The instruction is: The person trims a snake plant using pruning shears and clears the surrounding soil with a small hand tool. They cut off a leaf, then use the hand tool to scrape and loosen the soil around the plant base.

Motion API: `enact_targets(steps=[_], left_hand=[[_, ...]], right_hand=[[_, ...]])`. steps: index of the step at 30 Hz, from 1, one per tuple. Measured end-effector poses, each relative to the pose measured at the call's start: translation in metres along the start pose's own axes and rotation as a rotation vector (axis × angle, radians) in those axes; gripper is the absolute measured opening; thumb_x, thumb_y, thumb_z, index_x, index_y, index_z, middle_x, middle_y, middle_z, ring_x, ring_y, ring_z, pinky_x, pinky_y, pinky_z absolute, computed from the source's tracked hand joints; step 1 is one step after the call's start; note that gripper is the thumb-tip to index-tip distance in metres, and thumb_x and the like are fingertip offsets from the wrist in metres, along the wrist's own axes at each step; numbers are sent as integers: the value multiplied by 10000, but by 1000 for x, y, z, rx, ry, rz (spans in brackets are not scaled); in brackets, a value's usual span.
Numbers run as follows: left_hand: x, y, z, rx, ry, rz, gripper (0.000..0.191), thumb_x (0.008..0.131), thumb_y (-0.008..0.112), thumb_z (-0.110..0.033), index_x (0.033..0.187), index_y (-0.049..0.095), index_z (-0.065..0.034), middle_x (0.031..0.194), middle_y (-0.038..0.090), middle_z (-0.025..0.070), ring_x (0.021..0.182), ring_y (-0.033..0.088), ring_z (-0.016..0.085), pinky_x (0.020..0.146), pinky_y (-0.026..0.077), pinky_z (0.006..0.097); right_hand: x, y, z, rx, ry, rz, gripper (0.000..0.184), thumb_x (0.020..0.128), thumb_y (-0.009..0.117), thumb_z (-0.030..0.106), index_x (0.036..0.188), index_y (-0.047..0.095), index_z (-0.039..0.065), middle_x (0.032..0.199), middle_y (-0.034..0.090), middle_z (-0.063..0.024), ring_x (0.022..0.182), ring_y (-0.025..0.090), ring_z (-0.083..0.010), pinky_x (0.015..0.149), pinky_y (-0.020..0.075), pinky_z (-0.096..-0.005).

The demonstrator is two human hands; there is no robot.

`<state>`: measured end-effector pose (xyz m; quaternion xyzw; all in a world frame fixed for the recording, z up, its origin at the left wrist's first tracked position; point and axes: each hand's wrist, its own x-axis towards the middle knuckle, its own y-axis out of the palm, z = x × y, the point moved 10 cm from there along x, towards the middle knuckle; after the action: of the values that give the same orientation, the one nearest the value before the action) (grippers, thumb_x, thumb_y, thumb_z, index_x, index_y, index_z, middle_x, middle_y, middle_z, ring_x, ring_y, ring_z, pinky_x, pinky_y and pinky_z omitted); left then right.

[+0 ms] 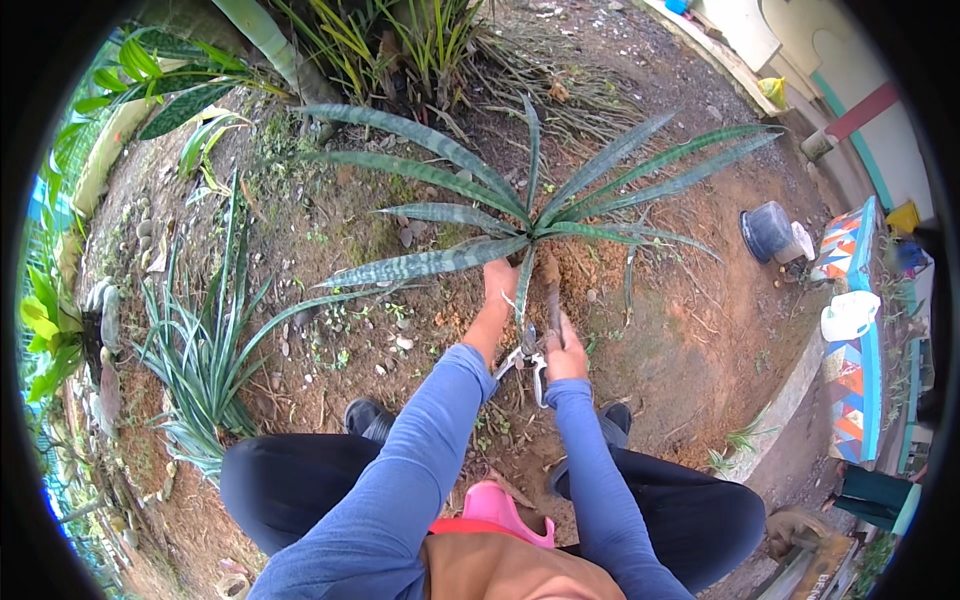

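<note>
A snake plant [442,259] with long banded leaves spreads out from the soil in front of me. My left hand [501,283] reaches under its leaves at the base, where the fingers are mostly hidden. In my right hand [566,352] is the brown handle of a digging tool [553,300]. Its soil-covered far end points at the plant's base, beside loose orange soil [581,277]. Pruning shears [538,367] with pale handles lie between my wrists, handles spread towards me.
A second clump of snake plants [206,360] grows at left, near stones. A pink plastic object [502,510] sits between my legs. At right are a dark bucket [766,232], a white jug [850,315] and a painted planter wall [851,397]. A person's dark clothing [870,495] shows beyond.
</note>
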<state>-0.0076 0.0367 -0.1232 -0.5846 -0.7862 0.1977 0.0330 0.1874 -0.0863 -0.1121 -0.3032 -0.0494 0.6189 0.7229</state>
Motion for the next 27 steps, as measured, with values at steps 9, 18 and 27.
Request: enact_targets(steps=[9, 18, 27], left_hand=[[-40, -42, 1, 155, -49, -87, 513, 686, 685, -111, 1154, 557, 56, 1211, 550, 249, 1080, 549, 349, 896, 432, 394], [-34, -10, 6, 357, 21, 75, 783, 708, 754, -196, 1352, 357, 6, 1331, 385, 274, 1164, 472, 415, 1000, 383, 419], [-2, -13, 10, 312, 17, 49, 547, 697, 747, -397, 1006, 627, 38, 849, 669, 201, 791, 638, 360, 728, 494, 409]], right_hand=[[-54, 5, -13, 830, 645, 216, 409, 950, 495, 280, 1347, 429, 211, 635, 490, -59, 394, 471, -170, 326, 364, -330], [19, 1, 41, -364, -49, -25, 460, 910, 462, 215, 1348, 439, 77, 1025, 641, -236, 974, 590, -423, 877, 460, -446], [26, -6, -1, 399, 303, 44, 391, 942, 527, 191, 1332, 517, 183, 587, 411, 38, 409, 334, -63, 356, 277, -253]])
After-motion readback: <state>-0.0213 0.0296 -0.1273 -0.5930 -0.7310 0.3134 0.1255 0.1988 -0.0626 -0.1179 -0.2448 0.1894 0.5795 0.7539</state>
